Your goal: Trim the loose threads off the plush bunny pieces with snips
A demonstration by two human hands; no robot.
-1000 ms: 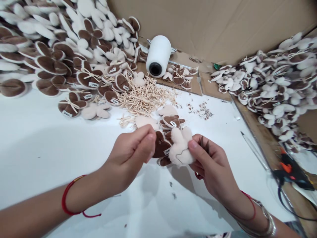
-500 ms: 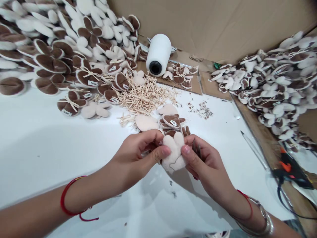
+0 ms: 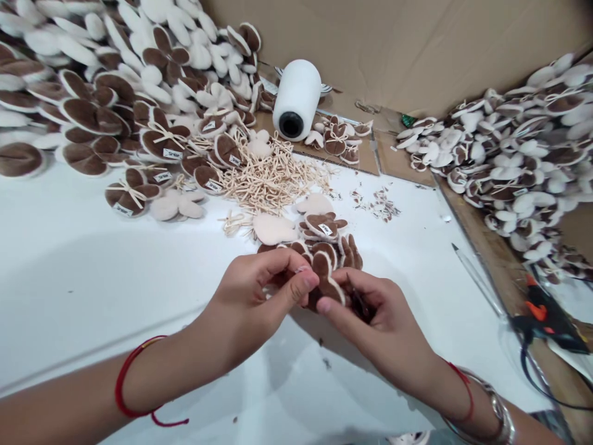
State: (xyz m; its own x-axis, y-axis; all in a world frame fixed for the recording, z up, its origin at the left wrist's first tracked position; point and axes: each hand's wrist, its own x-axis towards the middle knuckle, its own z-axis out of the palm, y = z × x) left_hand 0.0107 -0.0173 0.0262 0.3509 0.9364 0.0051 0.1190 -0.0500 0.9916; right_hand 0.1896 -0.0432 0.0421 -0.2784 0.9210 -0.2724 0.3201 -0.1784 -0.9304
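Between my two hands is a small bunny-shaped plush piece [image 3: 327,278], its brown side with a cream edge facing up. My left hand [image 3: 262,303] pinches its left side, with a bit of something pale and thin at the thumb and fingertip. My right hand [image 3: 386,318] grips the lower right edge with the thumb. A dark, narrow metal object [image 3: 359,301] lies tucked in the right fingers; its kind is mostly hidden. Just beyond the hands sit several brown and cream plush pieces [image 3: 319,224], one with a small white label.
A heap of cream cord bows [image 3: 269,179] lies behind. Large piles of plush pieces stand left [image 3: 92,111] and right [image 3: 514,161]. A white thread cone [image 3: 299,99] is at the back. Loose labels [image 3: 382,205], tweezers [image 3: 477,278] and a glue gun [image 3: 546,315] lie right.
The plush piece has turned over from its cream side to its brown side. My right hand has shifted slightly left and down; the left hand stays nearly in place.
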